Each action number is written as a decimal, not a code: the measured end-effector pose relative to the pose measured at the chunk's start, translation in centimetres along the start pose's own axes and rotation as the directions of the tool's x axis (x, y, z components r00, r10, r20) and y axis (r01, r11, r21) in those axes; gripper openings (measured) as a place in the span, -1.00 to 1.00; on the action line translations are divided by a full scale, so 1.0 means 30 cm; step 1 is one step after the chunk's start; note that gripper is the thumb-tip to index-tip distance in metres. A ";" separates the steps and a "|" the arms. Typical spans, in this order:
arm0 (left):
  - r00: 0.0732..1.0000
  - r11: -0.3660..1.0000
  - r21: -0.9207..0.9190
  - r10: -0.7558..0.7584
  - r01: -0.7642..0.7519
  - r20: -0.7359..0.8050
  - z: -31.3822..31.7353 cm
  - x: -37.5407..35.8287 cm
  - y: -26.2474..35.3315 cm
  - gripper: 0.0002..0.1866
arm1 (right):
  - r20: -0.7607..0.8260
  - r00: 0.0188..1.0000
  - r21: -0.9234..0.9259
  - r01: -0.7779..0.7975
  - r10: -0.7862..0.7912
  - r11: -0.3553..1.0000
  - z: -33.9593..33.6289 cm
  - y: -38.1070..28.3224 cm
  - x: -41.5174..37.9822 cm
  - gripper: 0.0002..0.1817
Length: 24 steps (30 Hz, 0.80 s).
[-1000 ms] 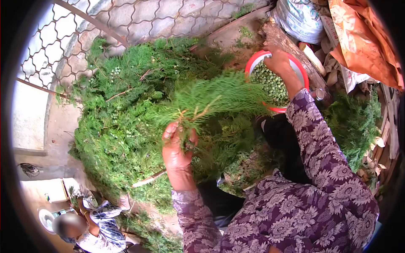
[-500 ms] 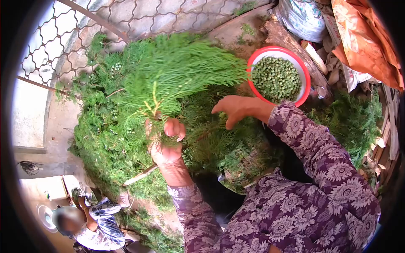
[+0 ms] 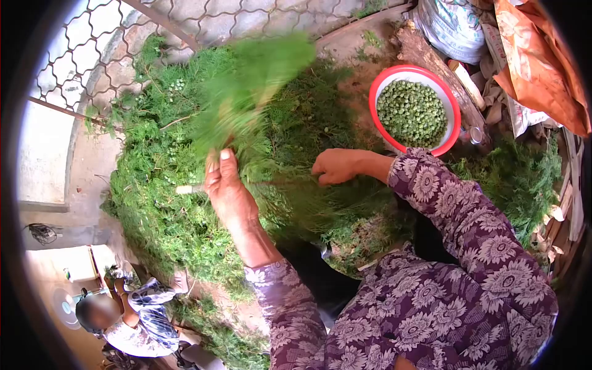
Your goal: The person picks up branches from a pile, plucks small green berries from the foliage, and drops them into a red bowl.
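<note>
A leafy green conifer sprig (image 3: 262, 68), smeared by motion, rises from my left hand (image 3: 229, 188), whose fingers and thumb are closed on its stem. To the right, my right hand (image 3: 336, 166) is closed around a conifer branch (image 3: 277, 183). This branch's thin stem runs leftward behind my left hand, and a pale cut end (image 3: 184, 189) shows on the far side. Below my right hand the branch's foliage is blurred. Beyond my right wrist stands a white basin with a red rim (image 3: 373, 111), holding many small green cones (image 3: 412, 114).
A large heap of conifer cuttings (image 3: 148, 216) spreads under and left of my hands. A wire mesh (image 3: 234, 18) runs along the back. A log (image 3: 425, 52), a white sack (image 3: 453, 31) and an orange sack (image 3: 542, 68) lie right. Another person (image 3: 145, 314) sits lower left.
The sprig in my left hand has swung upward and left, and that hand has risen slightly. My right hand has gone from spread fingers to closed on a branch, which now lies level.
</note>
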<state>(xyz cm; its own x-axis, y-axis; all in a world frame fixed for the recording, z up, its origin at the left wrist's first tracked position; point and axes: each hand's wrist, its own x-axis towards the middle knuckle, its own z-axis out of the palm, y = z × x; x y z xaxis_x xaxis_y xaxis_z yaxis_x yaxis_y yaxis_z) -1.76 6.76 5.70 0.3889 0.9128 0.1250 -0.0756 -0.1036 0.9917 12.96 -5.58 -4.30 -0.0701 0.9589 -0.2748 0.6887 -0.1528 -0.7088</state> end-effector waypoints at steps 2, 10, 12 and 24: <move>0.998 0.999 -0.021 0.029 -0.027 0.060 -0.008 0.009 -0.015 -0.47 | -0.052 0.998 0.018 -0.035 0.036 0.999 -0.007 0.012 0.019 -0.70; 0.839 0.938 0.120 0.229 -0.326 0.493 0.078 -0.108 -0.054 -0.70 | -0.405 0.814 0.602 -0.104 0.416 0.791 -0.111 0.049 -0.011 -0.83; 0.722 0.805 0.184 0.374 -0.565 0.582 0.101 -0.120 -0.070 -0.68 | -0.454 0.778 0.589 -0.103 0.434 0.802 -0.130 0.032 -0.025 -0.82; 0.369 0.441 0.131 0.512 -0.888 0.776 0.200 -0.198 -0.070 -0.66 | -0.594 0.725 0.318 -0.186 0.349 0.929 -0.132 0.040 -0.036 -0.68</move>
<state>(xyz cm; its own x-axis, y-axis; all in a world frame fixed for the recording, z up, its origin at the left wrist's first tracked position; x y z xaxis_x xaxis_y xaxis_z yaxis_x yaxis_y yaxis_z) 1.60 -0.83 3.04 0.8173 -0.0232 0.5757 -0.2581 -0.9081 0.3298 16.72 -5.85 -2.29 0.6177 0.7840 -0.0607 0.4233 -0.3967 -0.8145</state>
